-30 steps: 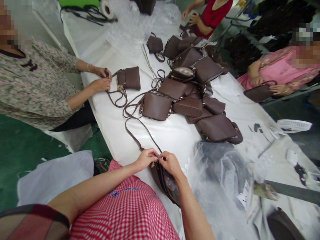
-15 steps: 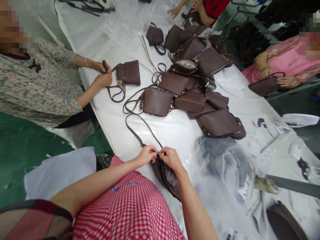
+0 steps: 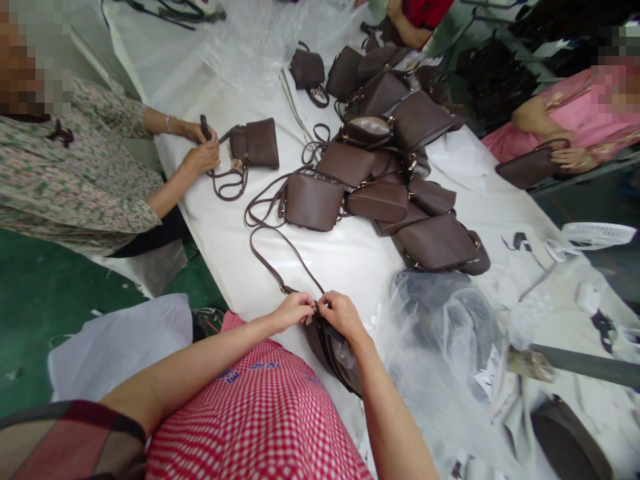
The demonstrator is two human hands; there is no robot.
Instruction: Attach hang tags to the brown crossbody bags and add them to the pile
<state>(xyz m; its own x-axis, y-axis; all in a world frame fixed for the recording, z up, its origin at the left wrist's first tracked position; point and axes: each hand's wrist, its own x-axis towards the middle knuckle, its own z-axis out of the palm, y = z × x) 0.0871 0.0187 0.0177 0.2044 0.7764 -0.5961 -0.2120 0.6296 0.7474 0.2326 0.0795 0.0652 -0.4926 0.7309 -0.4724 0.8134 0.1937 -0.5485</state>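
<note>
Grip pinched by left hand (image 3: pixel 296 311) and right hand (image 3: pixel 342 315) on brown bag (image 3: pixel 320 348). Fine adjustment judged underway; steadiness probably required next.

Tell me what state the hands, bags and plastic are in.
Held bag, open, inside partly showing
Left hand, pinching its far end
Right hand, pinching beside the left
Bag strap, looped out on the table
Piled bags, overlapping, at mixed angles
Clear plastic, crumpled

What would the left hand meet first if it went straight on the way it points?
Most likely the right hand, which is close by at the same bag, though exact depth there is unclear.
</note>
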